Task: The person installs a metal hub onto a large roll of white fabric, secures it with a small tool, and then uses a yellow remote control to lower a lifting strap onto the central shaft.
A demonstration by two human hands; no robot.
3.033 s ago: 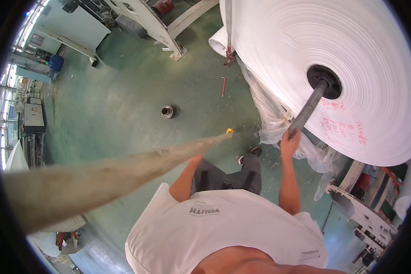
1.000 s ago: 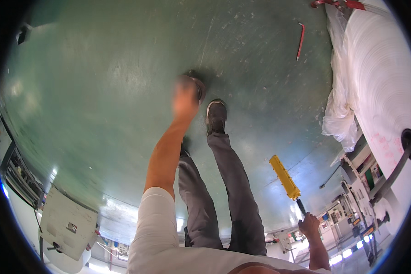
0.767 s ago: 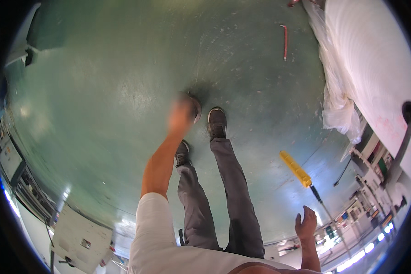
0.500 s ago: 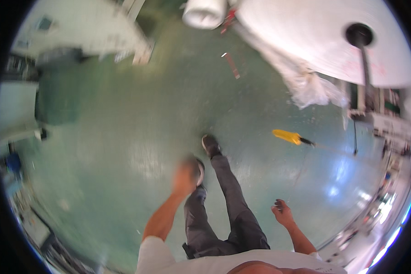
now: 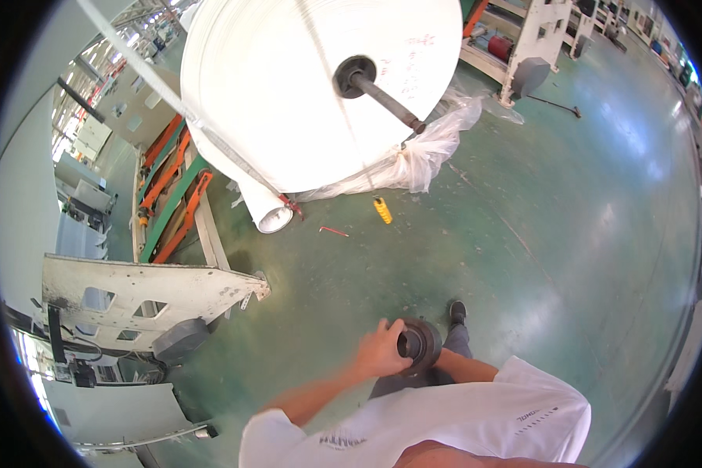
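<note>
My left hand [image 5: 382, 351] is closed on the rim of a dark, thick, stepped round collar [image 5: 421, 347] with a hollow centre, held in front of my body. On the collar's other side my right hand [image 5: 446, 361] meets it from behind; its fingers are hidden by the collar. Ahead stands a huge white roll [image 5: 273, 101]. A dark shaft [image 5: 386, 101] sticks out of a similar dark round piece [image 5: 356, 76] at the roll's centre.
A yellow pendant control [image 5: 382, 210] hangs on a cable before the roll. Crumpled clear plastic [image 5: 413, 168] lies beneath the roll, with a smaller white roll [image 5: 271, 214] beside it. At left is a cream machine frame [image 5: 148, 285] with orange arms [image 5: 183, 218]. A red strip [image 5: 334, 232] lies on the green floor.
My view has swung up and toward the big roll. The left hand, low by my leg before, is now raised with the collar. My right hand has come from my side to the collar.
</note>
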